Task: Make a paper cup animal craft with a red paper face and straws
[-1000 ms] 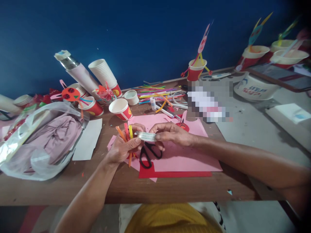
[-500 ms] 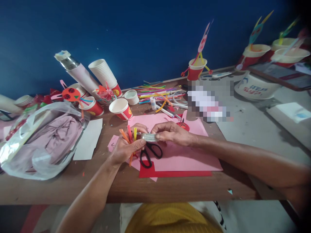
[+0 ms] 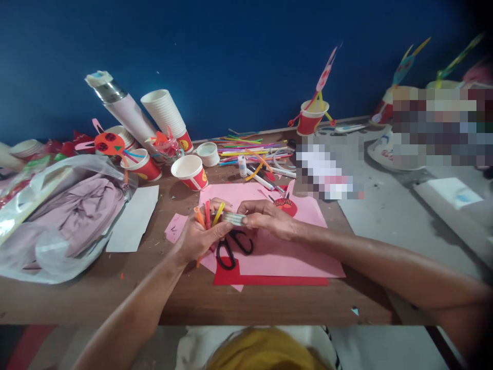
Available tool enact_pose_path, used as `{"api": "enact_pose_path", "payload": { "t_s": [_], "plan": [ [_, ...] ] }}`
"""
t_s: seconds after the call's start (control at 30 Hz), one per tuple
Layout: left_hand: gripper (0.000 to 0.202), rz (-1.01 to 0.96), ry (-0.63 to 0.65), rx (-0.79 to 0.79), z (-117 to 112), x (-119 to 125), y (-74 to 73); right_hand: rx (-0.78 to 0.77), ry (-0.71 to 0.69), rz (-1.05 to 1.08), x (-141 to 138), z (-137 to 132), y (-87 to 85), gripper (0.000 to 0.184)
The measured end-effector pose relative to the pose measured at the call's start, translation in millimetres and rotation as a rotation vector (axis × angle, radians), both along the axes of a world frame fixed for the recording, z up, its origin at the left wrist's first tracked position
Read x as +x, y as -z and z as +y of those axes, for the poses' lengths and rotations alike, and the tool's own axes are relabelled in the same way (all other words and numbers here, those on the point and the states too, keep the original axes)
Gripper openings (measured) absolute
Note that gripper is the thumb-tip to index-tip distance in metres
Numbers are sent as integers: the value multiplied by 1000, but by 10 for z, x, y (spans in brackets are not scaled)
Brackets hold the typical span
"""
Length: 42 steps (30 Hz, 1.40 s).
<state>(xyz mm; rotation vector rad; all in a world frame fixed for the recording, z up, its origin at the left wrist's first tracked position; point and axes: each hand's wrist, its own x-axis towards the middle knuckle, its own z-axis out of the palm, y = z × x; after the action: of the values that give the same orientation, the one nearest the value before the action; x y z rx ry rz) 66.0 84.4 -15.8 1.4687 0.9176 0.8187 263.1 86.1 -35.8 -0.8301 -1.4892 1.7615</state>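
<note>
My left hand (image 3: 198, 234) is closed around orange, red and yellow straws (image 3: 208, 215) whose ends stick up past the fingers. Between both hands is a small pale object with ridged layers (image 3: 234, 218), possibly a roll of tape; its kind is unclear. My right hand (image 3: 271, 218) pinches its right end. Just below the hands show the black handles of a pair of scissors (image 3: 226, 255); the blades are hidden. Beneath lies pink paper (image 3: 296, 257) over a red sheet (image 3: 277, 281). A red paper cutout (image 3: 287, 207) with black marks sits behind my right hand.
Paper cups (image 3: 189, 172), a stack of cups (image 3: 164, 115), a marker (image 3: 262, 179) and many coloured straws (image 3: 254, 149) stand or lie behind the hands. A plastic bag (image 3: 69, 262) with cloth is at left. A cup with a pink figure (image 3: 310, 121) stands at the back.
The view has shifted slightly. The yellow straw now leans to the right, and my hands are a little closer together on the pale object.
</note>
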Motion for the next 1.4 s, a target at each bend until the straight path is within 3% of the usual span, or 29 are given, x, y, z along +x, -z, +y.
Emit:
{"api": "enact_pose_path", "payload": {
  "t_s": [0.3, 0.57, 0.87, 1.17, 1.4],
  "plan": [
    [34, 0, -55, -116, 32, -63, -23, -194, -82, 398, -131, -84, 146, 15],
    [36, -36, -74, -163, 87, -127, -23, -132, -102, 419, -221, 26, 211, 16],
    [42, -23, -75, -236, 74, -110, -21, -215, -142, 493, -204, 60, 256, 20],
    [30, -62, -102, -262, 18, -52, -69, -194, -19, 471, -209, -31, 210, 29],
    [36, -80, -135, -267, 50, -50, -121, -165, 149, 469, -332, -40, 204, 33]
  ]
}}
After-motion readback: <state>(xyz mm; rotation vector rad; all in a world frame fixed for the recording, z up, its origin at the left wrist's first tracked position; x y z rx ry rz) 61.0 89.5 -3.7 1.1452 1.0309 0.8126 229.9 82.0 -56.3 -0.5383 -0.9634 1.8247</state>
